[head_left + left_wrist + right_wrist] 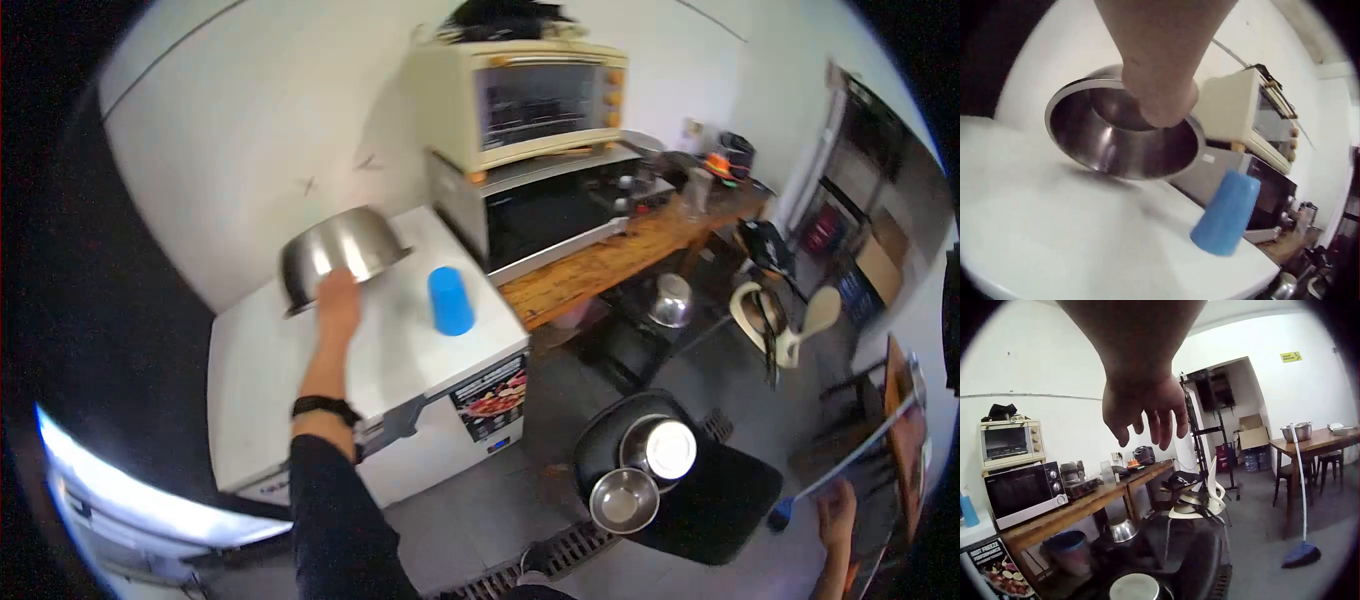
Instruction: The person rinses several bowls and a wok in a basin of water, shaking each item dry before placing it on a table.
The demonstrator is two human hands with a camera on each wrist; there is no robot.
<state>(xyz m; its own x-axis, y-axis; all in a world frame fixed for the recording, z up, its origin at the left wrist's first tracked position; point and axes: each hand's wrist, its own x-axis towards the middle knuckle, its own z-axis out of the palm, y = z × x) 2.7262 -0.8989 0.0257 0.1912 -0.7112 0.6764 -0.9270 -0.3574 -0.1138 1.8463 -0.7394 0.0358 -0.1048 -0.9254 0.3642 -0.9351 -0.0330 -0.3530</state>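
Note:
My left hand [340, 300] grips the near rim of a large stainless steel bowl [355, 240] over the white chest freezer's top. The bowl is tilted, its hollow side turned toward me and downward in the left wrist view, and its lower rim is close over the freezer top [1041, 231]. Fingers inside or behind the rim are mostly hidden. To the right of the bowl, a blue cup [451, 300] stands upside down on the freezer. My right hand [1144, 412] hangs at my right side with loose fingers, holding nothing.
A toaster oven [540, 100] sits on a second oven [560, 215] beside the freezer, along a wooden bench [570, 285]. Small metal bowls [624, 500] rest on a black chair [730, 510]. A white chair [1215, 494] holds pans, and a blue broom [1301, 555] stands farther right.

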